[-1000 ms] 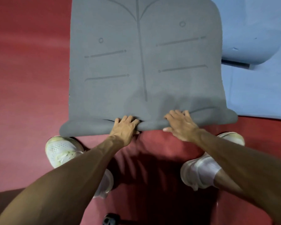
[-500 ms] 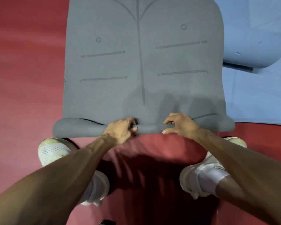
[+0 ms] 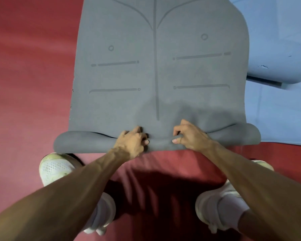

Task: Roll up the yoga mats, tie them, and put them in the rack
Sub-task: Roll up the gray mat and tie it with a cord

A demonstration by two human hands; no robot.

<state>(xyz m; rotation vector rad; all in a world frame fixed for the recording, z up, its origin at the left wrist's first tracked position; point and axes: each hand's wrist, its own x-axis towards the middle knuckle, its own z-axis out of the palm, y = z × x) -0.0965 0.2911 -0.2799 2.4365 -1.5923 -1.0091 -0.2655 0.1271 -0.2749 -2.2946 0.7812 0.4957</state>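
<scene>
A grey yoga mat with printed alignment lines lies flat on the red floor and stretches away from me. Its near end is turned over into a thin, loose roll that spans the mat's width. My left hand grips the roll just left of its middle, fingers curled over the top. My right hand pinches the roll just right of the middle, thumb on the near side and fingers over the far side. The roll is tighter between my hands than at its two ends.
A light blue mat lies on the right, its far part folded or rolled over into a thick hump. My two white shoes stand on the red floor just behind the roll.
The roll's ends have grown rounder and its near end has curled over further. Both hands went from flat on the fold to curled around it.
</scene>
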